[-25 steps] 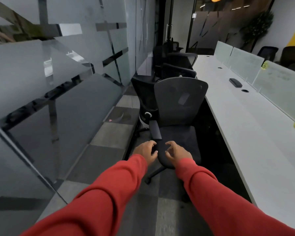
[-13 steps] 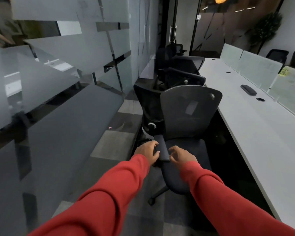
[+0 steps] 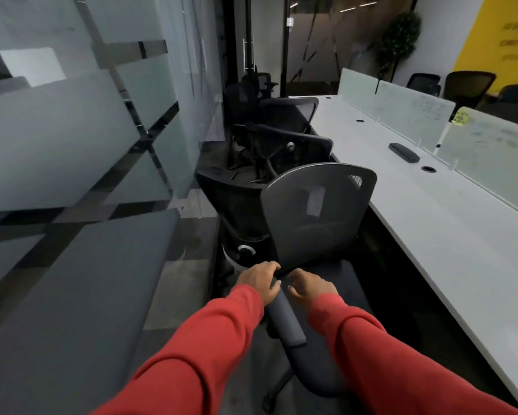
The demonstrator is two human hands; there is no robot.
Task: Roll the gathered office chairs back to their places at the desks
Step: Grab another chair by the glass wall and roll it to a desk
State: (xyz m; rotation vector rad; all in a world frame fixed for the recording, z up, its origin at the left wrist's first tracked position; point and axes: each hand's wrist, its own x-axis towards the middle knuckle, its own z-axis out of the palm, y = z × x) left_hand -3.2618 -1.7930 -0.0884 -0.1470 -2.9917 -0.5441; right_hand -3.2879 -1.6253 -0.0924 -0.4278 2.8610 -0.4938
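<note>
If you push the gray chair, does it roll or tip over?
It will probably roll: the chair stands on a spoked base with what looks like a caster. Pushed low at the armrest, where the left hand grips, it likely won't tip. Its mesh back looks light.

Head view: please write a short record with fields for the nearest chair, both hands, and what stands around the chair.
chair: grey mesh-back office chair, seat toward the camera, alongside the white desk
left hand: the left hand grips the far end of the armrest
right hand: the right hand is on the seat right of the armrest, fingers bent; grip unclear
behind: other office chairs crowded together
left side: frosted glass wall
</note>
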